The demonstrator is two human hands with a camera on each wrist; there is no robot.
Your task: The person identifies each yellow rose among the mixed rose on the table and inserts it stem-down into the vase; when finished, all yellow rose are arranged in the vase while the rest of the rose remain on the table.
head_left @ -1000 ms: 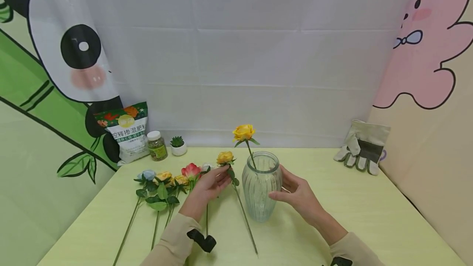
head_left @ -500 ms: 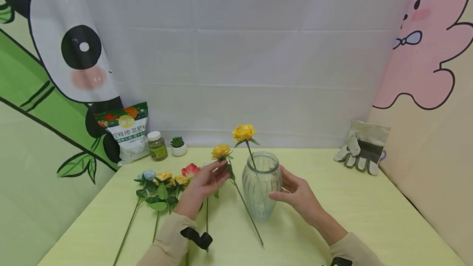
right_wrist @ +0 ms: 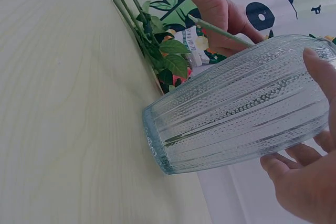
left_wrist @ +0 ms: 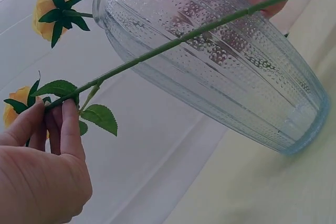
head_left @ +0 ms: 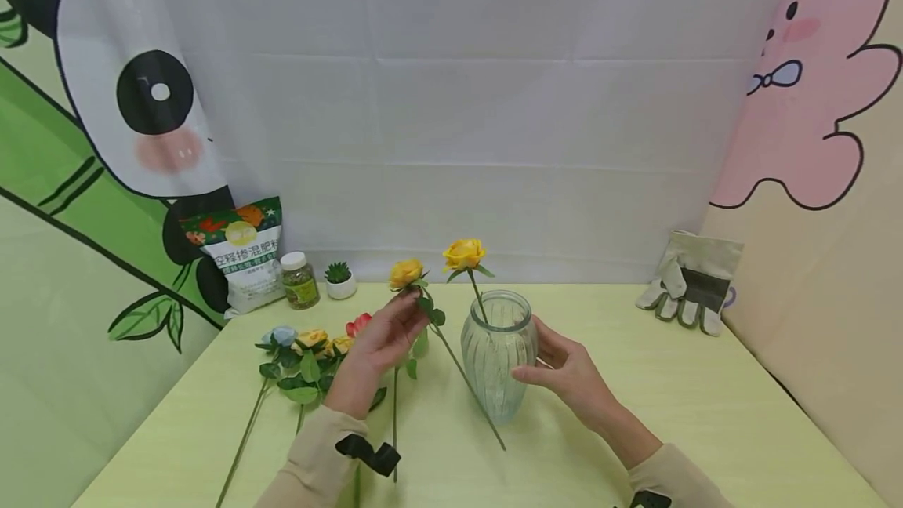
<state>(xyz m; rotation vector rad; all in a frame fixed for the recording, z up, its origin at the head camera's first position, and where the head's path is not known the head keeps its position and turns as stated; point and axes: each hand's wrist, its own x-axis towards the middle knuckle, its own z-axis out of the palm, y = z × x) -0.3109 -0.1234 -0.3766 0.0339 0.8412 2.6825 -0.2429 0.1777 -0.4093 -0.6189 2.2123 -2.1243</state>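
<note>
My left hand (head_left: 381, 339) pinches a yellow rose (head_left: 406, 273) by its green stem, close below the bloom. In the left wrist view, thumb and fingertips meet on the stem (left_wrist: 157, 51) beside its leaves, and the stem slants across in front of the vase. A clear ribbed glass vase (head_left: 499, 371) stands upright on the table, with a second yellow rose (head_left: 464, 255) rising from its mouth. My right hand (head_left: 574, 375) holds the vase from its right side, thumb in front and fingers behind, as the right wrist view also shows around the glass (right_wrist: 236, 108).
Left of the vase lie several more flowers, among them a blue rose (head_left: 281, 335) and a red one (head_left: 358, 324). Along the back stand a fertilizer bag (head_left: 250, 261), a lidded jar (head_left: 300, 281) and a small potted succulent (head_left: 341, 281). Work gloves (head_left: 691, 284) lean at the back right.
My left hand has moved left and slightly up with the rose, tilting it more; the stem's lower end has risen and shifted right. The right hand and vase have stayed in place.
</note>
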